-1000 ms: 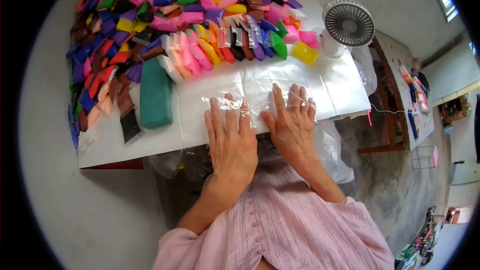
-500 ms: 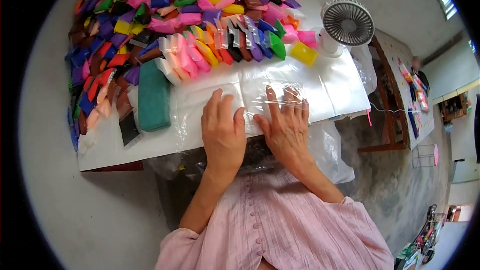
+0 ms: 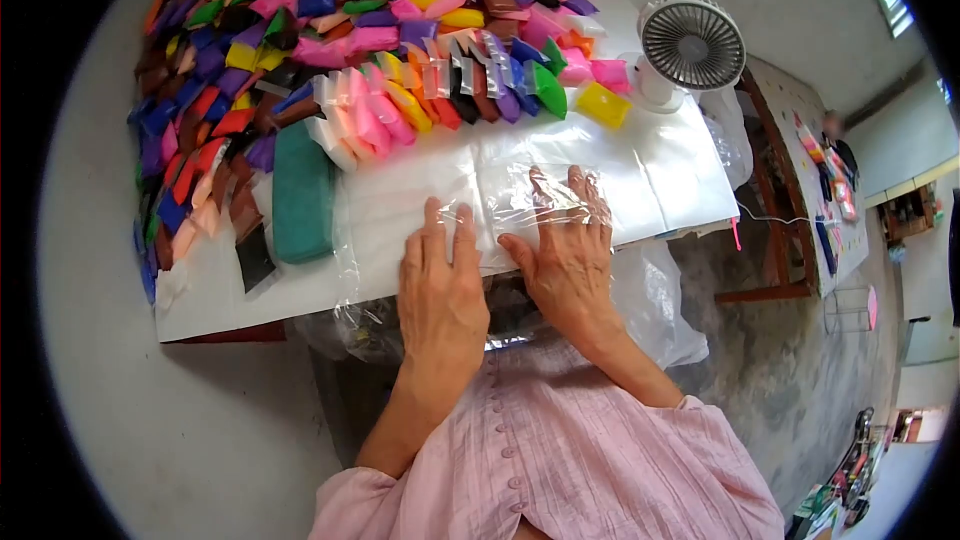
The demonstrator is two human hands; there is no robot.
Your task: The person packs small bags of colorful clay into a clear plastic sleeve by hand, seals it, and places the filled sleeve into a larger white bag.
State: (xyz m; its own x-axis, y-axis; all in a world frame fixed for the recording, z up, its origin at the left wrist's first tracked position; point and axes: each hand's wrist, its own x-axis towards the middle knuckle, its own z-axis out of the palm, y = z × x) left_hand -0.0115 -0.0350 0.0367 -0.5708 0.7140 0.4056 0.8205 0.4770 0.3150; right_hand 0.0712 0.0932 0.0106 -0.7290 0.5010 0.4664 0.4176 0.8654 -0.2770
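Observation:
My left hand (image 3: 441,285) lies palm down at the table's front edge, fingers stretched forward over clear plastic film. Beside it, my right hand (image 3: 572,265) is flat with its fingers spread. Its fingertips appear to be under or inside a clear plastic bag (image 3: 512,183); glare hides exactly which. Beyond both hands runs a row of small colored packets (image 3: 408,105), standing tilted side by side, white and pink through orange, black, purple and green. A dark green block (image 3: 303,195) lies to the left of my left hand.
A large heap of colored packets (image 3: 330,5) covers the far and left parts of the white-covered table (image 3: 400,180). A small fan (image 3: 690,45) stands at the back right. Plastic bags (image 3: 655,305) hang below the front edge. Another table (image 3: 790,130) is at the right.
My left hand has moved slightly back toward me, and its fingers have flattened. My right hand has stayed nearly in place, with the clear bag over its fingers shifting a little.

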